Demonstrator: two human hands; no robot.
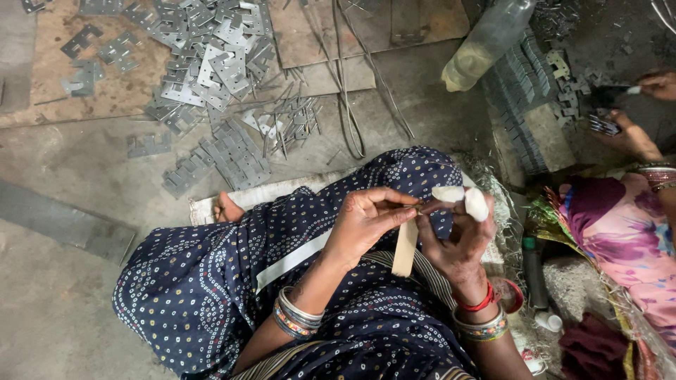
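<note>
My left hand (366,222) and my right hand (458,236) meet over my lap, above dark blue dotted cloth (211,281). Both pinch a small metal piece (420,207) between the fingertips; it is too small to make out. White wrapping (465,198) covers two fingers of my right hand. A flat pale stick (405,248) hangs down between the two hands, apparently held in the right palm. Bangles sit on both wrists.
A heap of grey stamped metal plates (211,63) and thin pins (296,119) lies on the floor ahead. A plastic bottle (486,42) lies upper right beside stacked plates (521,91). Another person's hands (630,134) work at the right edge.
</note>
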